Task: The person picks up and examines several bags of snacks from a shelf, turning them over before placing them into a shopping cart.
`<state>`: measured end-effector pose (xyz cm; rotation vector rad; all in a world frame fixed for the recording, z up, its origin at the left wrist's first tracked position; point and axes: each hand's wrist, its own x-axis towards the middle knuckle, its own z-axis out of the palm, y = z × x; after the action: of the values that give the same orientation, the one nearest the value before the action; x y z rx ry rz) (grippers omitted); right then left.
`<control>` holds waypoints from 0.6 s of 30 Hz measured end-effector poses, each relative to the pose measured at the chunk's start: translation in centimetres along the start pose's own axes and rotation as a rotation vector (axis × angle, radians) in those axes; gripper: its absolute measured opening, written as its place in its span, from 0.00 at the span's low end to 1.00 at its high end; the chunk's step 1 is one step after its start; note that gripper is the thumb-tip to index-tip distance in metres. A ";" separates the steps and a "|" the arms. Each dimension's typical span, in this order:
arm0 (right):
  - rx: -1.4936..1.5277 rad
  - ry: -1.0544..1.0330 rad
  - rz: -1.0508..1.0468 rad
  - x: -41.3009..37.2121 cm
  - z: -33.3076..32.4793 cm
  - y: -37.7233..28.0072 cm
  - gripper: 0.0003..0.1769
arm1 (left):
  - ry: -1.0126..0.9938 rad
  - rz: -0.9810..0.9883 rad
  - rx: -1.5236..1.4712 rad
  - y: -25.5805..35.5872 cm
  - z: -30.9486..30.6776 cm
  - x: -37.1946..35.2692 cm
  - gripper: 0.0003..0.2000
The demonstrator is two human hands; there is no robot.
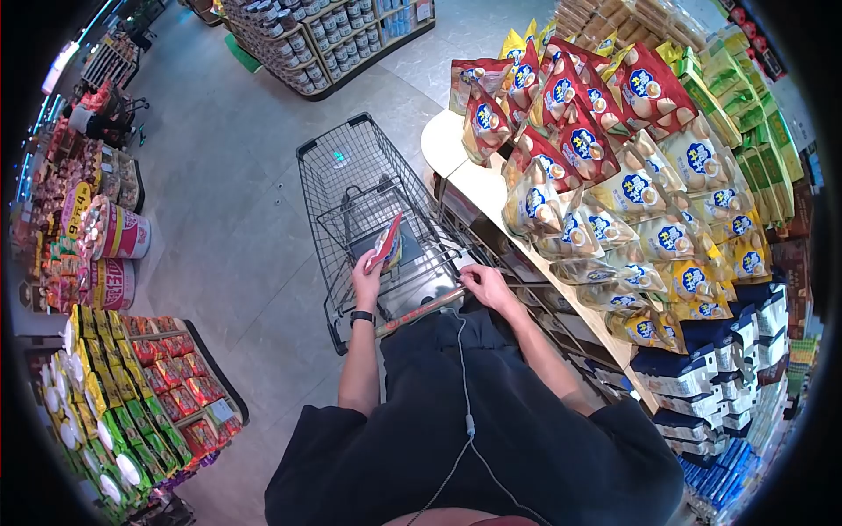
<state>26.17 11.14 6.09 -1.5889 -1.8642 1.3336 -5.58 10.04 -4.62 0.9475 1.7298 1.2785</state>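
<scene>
My left hand [366, 282], with a dark band on its wrist, is closed around a red snack bag [384, 244] held over the near end of the shopping cart [326, 210]. The bag is seen nearly edge-on and its print is not readable. My right hand [487, 287] is at the right end of the cart's handle [412, 316]. Its fingers are bent and pressed together, and what they hold, if anything, is hidden. The cart's wire basket stretches forward from my body, with its folding child seat frame between the hands and the far end.
Right beside the cart stands a wooden display table [474, 180] stacked with red, cream and yellow bags [636, 188]. To the left is a shelf of packaged snacks [167, 377]. A rack of jars [324, 39] stands ahead across the grey tiled floor [237, 193].
</scene>
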 end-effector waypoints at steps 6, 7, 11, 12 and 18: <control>-0.025 0.050 0.005 0.1 0.7 0.3 0.18 | -0.033 0.025 0.005 -1.0 -0.6 -0.3 0.16; -0.013 0.068 -0.008 0.2 1.0 0.6 0.18 | -0.036 0.029 0.009 -1.2 -0.7 -0.4 0.16; 0.054 0.078 0.040 0.1 1.3 0.8 0.24 | -0.073 0.094 0.158 0.5 -1.1 -1.7 0.19; 0.077 0.113 0.034 0.0 1.4 0.7 0.27 | -0.091 0.101 0.125 1.3 -1.0 -2.1 0.19; -0.014 0.304 -0.132 1.0 1.1 -0.6 0.49 | -0.253 0.074 -0.074 7.0 -0.4 -3.2 0.23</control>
<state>24.65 11.63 5.69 -1.5466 -1.7589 0.9650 -3.72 8.60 2.75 1.0885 1.4549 1.2039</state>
